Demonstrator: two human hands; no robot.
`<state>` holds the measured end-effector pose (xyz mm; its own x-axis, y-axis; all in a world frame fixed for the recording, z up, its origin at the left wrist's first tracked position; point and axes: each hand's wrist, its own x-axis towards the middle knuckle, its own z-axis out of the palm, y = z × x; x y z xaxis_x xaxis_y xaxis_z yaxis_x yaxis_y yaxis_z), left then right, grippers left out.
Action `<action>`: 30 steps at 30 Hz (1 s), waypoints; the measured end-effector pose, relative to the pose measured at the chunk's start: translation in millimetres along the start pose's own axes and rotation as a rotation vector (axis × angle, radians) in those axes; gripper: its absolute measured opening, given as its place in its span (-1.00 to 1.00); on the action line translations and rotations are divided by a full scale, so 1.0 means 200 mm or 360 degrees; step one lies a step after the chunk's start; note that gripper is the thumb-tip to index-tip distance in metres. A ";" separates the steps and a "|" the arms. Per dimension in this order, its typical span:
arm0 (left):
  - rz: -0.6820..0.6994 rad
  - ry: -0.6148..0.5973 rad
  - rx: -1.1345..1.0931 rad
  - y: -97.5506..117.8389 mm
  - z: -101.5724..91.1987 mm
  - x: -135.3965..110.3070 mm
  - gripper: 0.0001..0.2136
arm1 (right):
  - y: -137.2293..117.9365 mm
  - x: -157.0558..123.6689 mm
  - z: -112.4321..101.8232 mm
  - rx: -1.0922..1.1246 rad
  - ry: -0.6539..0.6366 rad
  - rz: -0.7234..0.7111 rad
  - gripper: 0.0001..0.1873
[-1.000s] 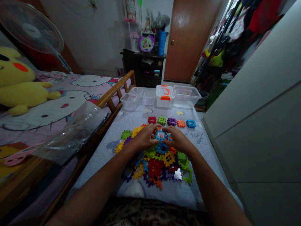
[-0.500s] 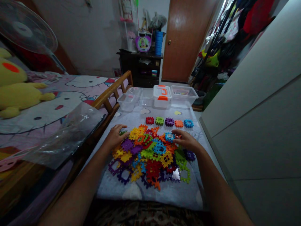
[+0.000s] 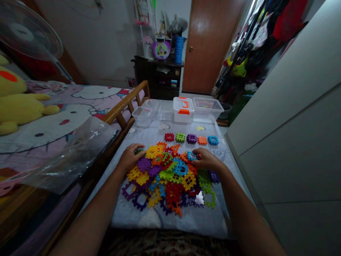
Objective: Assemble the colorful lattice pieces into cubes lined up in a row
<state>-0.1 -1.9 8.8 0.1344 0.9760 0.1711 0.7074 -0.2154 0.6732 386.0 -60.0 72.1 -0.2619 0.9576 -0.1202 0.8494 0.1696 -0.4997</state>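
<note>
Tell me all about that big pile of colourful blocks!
The pile is a loose heap of flat, square, plastic-looking pieces with toothed edges and window-like holes: red, orange, yellow, green, blue, purple. They overlap on the pale cloth. The left hand rests on its far left edge, the right hand touches its far right edge.

The left forearm (image 3: pixel 99 202) and right forearm (image 3: pixel 241 209) are extended toward twelve o'clock. The left hand (image 3: pixel 130 158) is held palm-down at eleven o'clock, fingers curled; the right hand (image 3: pixel 206 160) at one o'clock, fingertips bent inward.
</note>
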 end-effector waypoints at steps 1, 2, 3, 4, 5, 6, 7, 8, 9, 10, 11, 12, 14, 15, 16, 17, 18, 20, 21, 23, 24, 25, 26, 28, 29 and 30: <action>-0.0005 0.0006 -0.0005 0.00 0.00 0.00 -0.56 | 0.00 0.00 0.01 -0.0021 -0.0011 0.0007 -0.77; -0.0017 0.0007 -0.0017 0.00 0.00 0.00 -0.55 | 0.00 0.00 0.01 -0.0039 -0.0021 0.0009 -0.76; -0.0031 0.0001 -0.0036 0.01 0.00 -0.01 -0.55 | 0.00 0.00 0.02 -0.0053 -0.0023 0.0007 -0.74; -0.0045 -0.0013 -0.0058 0.01 0.00 -0.01 -0.54 | 0.00 0.00 0.03 -0.0060 -0.0013 0.0001 -0.70; -0.0060 -0.0024 -0.0080 0.00 0.00 -0.01 -0.53 | 0.01 0.00 0.03 -0.0056 0.0012 -0.0010 -0.67; -0.0075 -0.0032 -0.0099 0.00 0.00 -0.01 -0.52 | 0.03 0.00 0.03 -0.0043 0.0044 -0.0028 -0.64; -0.0090 -0.0031 -0.0113 -0.01 0.00 -0.01 -0.50 | 0.05 -0.01 0.03 -0.0022 0.0080 -0.0050 -0.61; -0.0104 -0.0025 -0.0120 -0.02 0.00 -0.01 -0.49 | 0.09 -0.01 0.02 0.0002 0.0125 -0.0070 -0.59; -0.0117 -0.0018 -0.0123 -0.03 0.00 -0.01 -0.48 | 0.12 0.00 0.01 0.0020 0.0178 -0.0087 -0.57; -0.0128 -0.0013 -0.0122 -0.04 0.01 0.00 -0.47 | 0.17 0.00 -0.02 0.0025 0.0238 -0.0094 -0.55; -0.0133 -0.0012 -0.0121 -0.05 0.01 0.00 -0.47 | 0.22 0.01 -0.05 0.0016 0.0321 -0.0082 -0.53; -0.0133 -0.0013 -0.0122 -0.06 0.01 0.00 -0.47 | 0.28 0.02 -0.09 -0.0014 0.0405 -0.0062 -0.52; -0.0127 -0.0009 -0.0130 -0.06 0.01 0.00 -0.47 | 0.40 0.06 -0.17 -0.0125 0.0546 0.0027 -0.53; -0.0126 -0.0007 -0.0137 -0.07 0.01 0.00 -0.47 | 0.46 0.08 -0.22 -0.0175 0.0585 0.0060 -0.52; -0.0129 -0.0004 -0.0144 -0.07 0.01 0.00 -0.47 | 0.52 0.10 -0.25 -0.0218 0.0608 0.0099 -0.52; -0.0134 0.0001 -0.0149 -0.06 0.01 0.00 -0.47 | 0.57 0.13 -0.29 -0.0260 0.0598 0.0137 -0.51; -0.0143 0.0004 -0.0150 -0.06 0.01 0.00 -0.46 | 0.61 0.15 -0.31 -0.0302 0.0562 0.0163 -0.50; -0.0164 0.0005 -0.0139 -0.06 0.01 0.00 -0.46 | 0.68 0.20 -0.35 -0.0369 0.0476 0.0189 -0.48; -0.0174 0.0004 -0.0130 -0.06 0.01 0.00 -0.46 | 0.71 0.22 -0.36 -0.0393 0.0437 0.0195 -0.47; -0.0189 -0.0007 -0.0112 -0.07 0.01 0.00 -0.46 | 0.73 0.25 -0.37 -0.0420 0.0382 0.0192 -0.45; -0.0196 -0.0013 -0.0105 -0.07 0.01 0.00 -0.47 | 0.74 0.26 -0.37 -0.0427 0.0363 0.0187 -0.44; -0.0199 -0.0016 -0.0101 -0.07 0.01 0.00 -0.47 | 0.74 0.27 -0.37 -0.0432 0.0346 0.0182 -0.44; -0.0200 -0.0017 -0.0098 -0.07 0.01 0.00 -0.48 | 0.74 0.27 -0.36 -0.0438 0.0325 0.0179 -0.43; -0.0191 -0.0014 -0.0096 -0.08 0.01 0.00 -0.49 | 0.74 0.28 -0.36 -0.0451 0.0281 0.0184 -0.43; -0.0182 -0.0007 -0.0094 -0.08 0.01 0.00 -0.49 | 0.74 0.28 -0.36 -0.0458 0.0259 0.0193 -0.43; -0.0173 0.0001 -0.0090 -0.08 0.01 -0.01 -0.50 | 0.74 0.28 -0.36 -0.0466 0.0238 0.0204 -0.43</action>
<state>-10.2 0.4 -3.3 0.0584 0.9937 0.0953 0.6774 -0.1096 0.7274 530.1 34.6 52.4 -0.0931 0.9953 -0.0281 0.9721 0.0848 -0.2189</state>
